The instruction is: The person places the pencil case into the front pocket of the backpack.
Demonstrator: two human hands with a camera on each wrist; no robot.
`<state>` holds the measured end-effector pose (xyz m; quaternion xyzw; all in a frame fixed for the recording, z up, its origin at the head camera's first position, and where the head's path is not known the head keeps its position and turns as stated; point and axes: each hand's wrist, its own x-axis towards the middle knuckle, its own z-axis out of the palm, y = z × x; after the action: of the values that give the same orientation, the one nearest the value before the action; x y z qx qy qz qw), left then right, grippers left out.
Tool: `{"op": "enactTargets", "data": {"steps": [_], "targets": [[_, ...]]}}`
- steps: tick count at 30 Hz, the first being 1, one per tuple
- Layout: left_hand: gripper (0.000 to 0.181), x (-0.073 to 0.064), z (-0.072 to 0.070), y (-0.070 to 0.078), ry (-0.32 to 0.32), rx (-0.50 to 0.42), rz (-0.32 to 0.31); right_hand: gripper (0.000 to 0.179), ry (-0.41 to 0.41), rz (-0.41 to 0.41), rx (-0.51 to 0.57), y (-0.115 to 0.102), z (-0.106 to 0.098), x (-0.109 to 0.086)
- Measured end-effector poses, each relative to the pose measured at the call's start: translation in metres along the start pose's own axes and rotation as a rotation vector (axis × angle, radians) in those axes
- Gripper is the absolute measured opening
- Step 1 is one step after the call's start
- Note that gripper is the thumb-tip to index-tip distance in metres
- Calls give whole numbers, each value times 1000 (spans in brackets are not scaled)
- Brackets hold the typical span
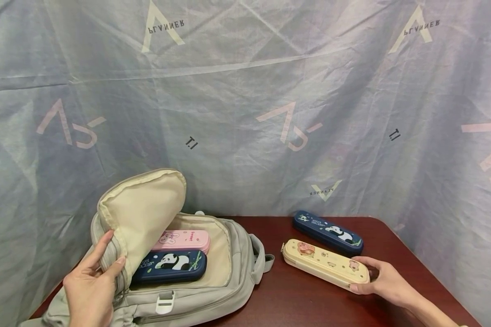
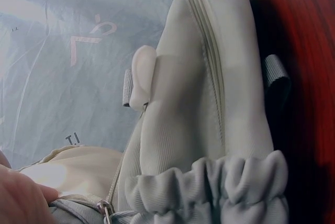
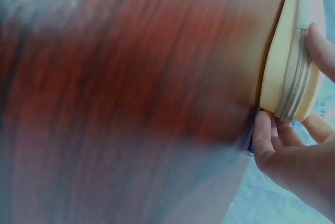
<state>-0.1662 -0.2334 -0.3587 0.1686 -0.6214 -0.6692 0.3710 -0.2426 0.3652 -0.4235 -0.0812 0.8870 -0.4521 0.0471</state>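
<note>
The head view shows what lies inside the grey backpack (image 1: 212, 300): 2 cases, a pink case (image 1: 188, 239) on the far side and a dark blue panda case (image 1: 172, 267) on the near side. The left wrist view gives instead the outside of the bag, with ribbed fabric, a long zipper (image 2: 214, 85) and a gathered, wrinkled band (image 2: 204, 192). Only the right wrist view shows clearly the teeth of the case zipper (image 3: 297, 85), which runs along the side of the cream case (image 1: 325, 263).

This cream case is long, with rounded ends and a smooth top printed with small pictures. The desk (image 1: 294, 304) is reddish brown, with dark streaks of grain. The raised flap (image 1: 147, 200) has a thin, pale lining and a curved edge.

The right hand (image 1: 386, 281) is grasping the right end of the cream case, the thumb on the near side and other fingers on the far side. The case is right of the bag and near a second blue case (image 1: 327, 230); whether it touches the desk, I cannot tell. The left hand (image 1: 91, 284) is pinching the edge of the flap.
</note>
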Motion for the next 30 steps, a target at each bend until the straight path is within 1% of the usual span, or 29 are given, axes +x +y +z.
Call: {"op": "enactTargets", "data": {"steps": [6, 17, 23, 26, 30], "targets": [[73, 0, 1, 1, 3, -25, 1, 79, 11, -5, -1, -3, -1, -3], [73, 1, 0, 1, -4, -33, 7, 75, 3, -3, 58, -15, -2, -6], [73, 1, 0, 1, -2, -52, 14, 78, -7, -28, 91, -22, -3, -6], [73, 0, 0, 1, 2, -39, 17, 78, -12, -42, 115, -28, -4, -5], [73, 0, 1, 0, 1, -22, 18, 77, -5, -76, 117, -39, -6, -4]]}}
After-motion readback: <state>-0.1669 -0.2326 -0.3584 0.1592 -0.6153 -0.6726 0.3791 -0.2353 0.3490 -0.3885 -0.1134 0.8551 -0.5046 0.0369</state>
